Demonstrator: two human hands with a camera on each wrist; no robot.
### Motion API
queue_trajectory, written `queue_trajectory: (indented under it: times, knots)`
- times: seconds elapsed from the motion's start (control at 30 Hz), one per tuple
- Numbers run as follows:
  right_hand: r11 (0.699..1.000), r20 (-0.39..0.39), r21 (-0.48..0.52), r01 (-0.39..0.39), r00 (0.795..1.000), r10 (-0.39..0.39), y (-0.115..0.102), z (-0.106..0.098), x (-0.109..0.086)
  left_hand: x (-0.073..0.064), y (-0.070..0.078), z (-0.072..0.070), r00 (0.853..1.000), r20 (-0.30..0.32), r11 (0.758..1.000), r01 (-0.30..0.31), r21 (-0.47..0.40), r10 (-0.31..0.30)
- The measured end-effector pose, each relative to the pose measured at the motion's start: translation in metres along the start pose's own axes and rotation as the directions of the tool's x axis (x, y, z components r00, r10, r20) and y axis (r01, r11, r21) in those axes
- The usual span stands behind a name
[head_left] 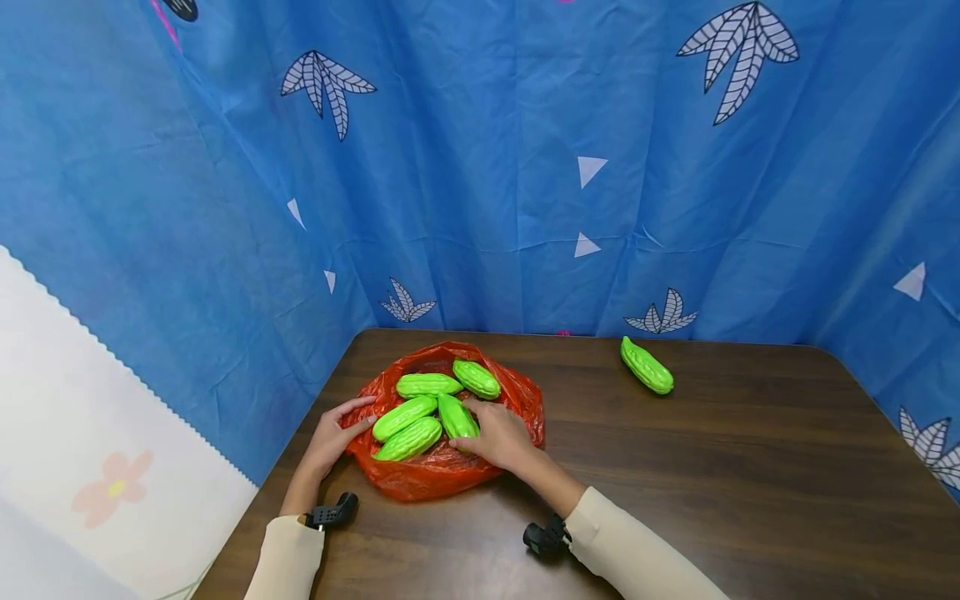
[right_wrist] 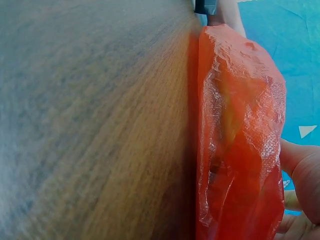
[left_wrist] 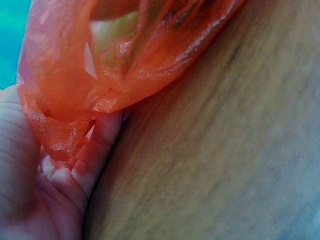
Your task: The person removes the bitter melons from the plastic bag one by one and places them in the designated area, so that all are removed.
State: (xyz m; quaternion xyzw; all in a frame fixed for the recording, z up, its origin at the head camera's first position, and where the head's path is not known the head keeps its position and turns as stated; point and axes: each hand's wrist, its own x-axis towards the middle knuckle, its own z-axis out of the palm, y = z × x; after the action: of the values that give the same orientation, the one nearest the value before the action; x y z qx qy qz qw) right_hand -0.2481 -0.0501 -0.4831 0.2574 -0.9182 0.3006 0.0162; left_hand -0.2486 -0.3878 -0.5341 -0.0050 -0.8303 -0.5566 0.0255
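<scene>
A red plastic bag (head_left: 431, 485) lies open on the table, with several bright green bitter gourds inside, among them one at the left (head_left: 405, 418) and one at the back (head_left: 477, 379). My left hand (head_left: 330, 435) holds the bag's left rim; in the left wrist view the thin plastic (left_wrist: 60, 120) passes between thumb and fingers. Reaching into the bag from the right, my right hand (head_left: 501, 433) has its thumb and fingers around a bitter gourd (head_left: 454, 415). In the right wrist view the bag's side (right_wrist: 240, 150) hides that gourd and the fingertips.
One more bitter gourd (head_left: 647, 367) lies alone near the back edge of the dark wooden table (head_left: 720, 483), right of the bag. A blue patterned curtain (head_left: 480, 167) hangs behind the table and along its sides.
</scene>
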Motion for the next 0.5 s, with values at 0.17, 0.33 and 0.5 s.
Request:
queue_trajectory:
  times: [0.17,0.33,0.5]
  knots:
    - [1.000,-0.001,-0.019,-0.004,1.000,0.004,0.000,0.001,0.000,0.000,0.002,0.000,1.000,-0.005,1.000,0.001,0.020,-0.001]
    - [0.999,0.002,-0.029,-0.016,1.000,0.017,-0.001,0.002,0.000,-0.008,0.019,0.002,1.000,0.011,1.000,0.016,-0.008,-0.016]
    - [0.999,0.004,-0.034,-0.017,1.000,0.017,-0.001,0.002,0.000,-0.010,0.027,0.002,1.000,0.026,1.000,-0.001,-0.024,0.002]
